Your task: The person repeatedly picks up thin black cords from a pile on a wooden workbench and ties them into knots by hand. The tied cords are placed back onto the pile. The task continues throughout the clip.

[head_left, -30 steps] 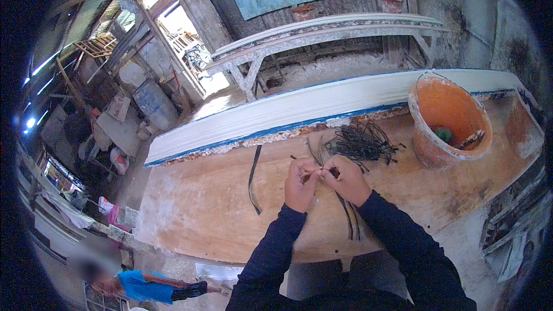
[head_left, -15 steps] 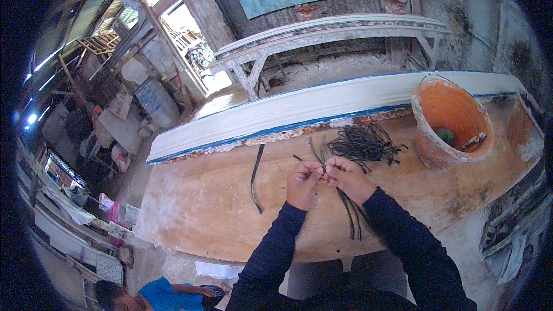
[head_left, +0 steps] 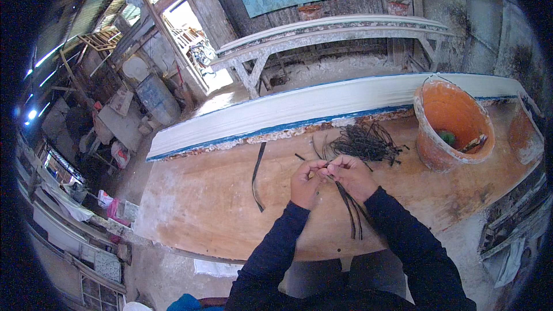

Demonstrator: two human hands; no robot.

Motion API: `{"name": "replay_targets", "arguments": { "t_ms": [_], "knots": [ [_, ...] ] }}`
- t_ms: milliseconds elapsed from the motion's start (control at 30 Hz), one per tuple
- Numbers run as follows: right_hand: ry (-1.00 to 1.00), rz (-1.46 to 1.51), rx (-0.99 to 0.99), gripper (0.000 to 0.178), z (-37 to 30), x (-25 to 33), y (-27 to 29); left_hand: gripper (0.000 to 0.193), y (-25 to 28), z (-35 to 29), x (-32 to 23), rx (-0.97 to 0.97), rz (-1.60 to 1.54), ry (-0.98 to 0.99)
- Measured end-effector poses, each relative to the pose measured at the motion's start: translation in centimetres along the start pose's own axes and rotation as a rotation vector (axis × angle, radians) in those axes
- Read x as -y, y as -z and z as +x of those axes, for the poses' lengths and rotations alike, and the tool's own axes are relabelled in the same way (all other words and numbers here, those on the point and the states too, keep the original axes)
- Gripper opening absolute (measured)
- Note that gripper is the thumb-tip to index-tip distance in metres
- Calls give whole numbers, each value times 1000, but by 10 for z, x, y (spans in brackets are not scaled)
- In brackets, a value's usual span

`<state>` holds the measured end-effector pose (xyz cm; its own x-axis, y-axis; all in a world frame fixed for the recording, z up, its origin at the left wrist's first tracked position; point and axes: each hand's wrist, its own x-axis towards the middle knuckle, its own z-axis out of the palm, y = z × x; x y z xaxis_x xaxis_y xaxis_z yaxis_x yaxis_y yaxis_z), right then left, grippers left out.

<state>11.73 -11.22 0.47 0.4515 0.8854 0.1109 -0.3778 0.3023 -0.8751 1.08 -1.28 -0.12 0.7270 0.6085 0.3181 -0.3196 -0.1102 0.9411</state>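
Thin black strips (head_left: pixel 349 210) pass between my fingertips, their loose ends trailing over the board toward me. My left hand (head_left: pixel 305 185) pinches them at a small spot where both hands meet. Thumb and fingers of my right hand (head_left: pixel 353 178) are closed on the same strips, right beside the left. The fingers hide the exact spot being worked. Just beyond my hands lies a tangled heap of black strips (head_left: pixel 366 143) with small knotted ends. A single longer black strip (head_left: pixel 254 178) rests on the board to the left.
The wooden board (head_left: pixel 196 207) carries an orange bucket (head_left: pixel 425 138) with things inside, at right. Along its far edge runs a long white moulding (head_left: pixel 288 108) with blue edges. A whitened bench (head_left: pixel 253 60) stands behind. Blue clothing (head_left: pixel 187 303) of another person shows at the bottom edge.
The person in blue at lower left has moved mostly out of view, toward the bottom edge. My hands have shifted only slightly, still pinched together on the strips.
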Motion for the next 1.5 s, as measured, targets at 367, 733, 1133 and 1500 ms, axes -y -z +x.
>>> {"name": "replay_targets", "arguments": {
  "t_ms": [367, 733, 1133, 1500],
  "knots": [
    [204, -426, -33, 11, -1, 0, -1, 20, 7, 4, 2, -41, 148, -71],
    [256, -407, -29, 15, -3, 6, -10, 17, 12, 6, 2, 63, 24, -4],
    [239, -472, 2, 6, 2, 0, 1, 21, 11, 8, 3, 76, -33, -47],
    [159, -335, 83, 4, -2, 11, -1, 28, 19, 9, 0, 231, -256, 214]
  ]
}}
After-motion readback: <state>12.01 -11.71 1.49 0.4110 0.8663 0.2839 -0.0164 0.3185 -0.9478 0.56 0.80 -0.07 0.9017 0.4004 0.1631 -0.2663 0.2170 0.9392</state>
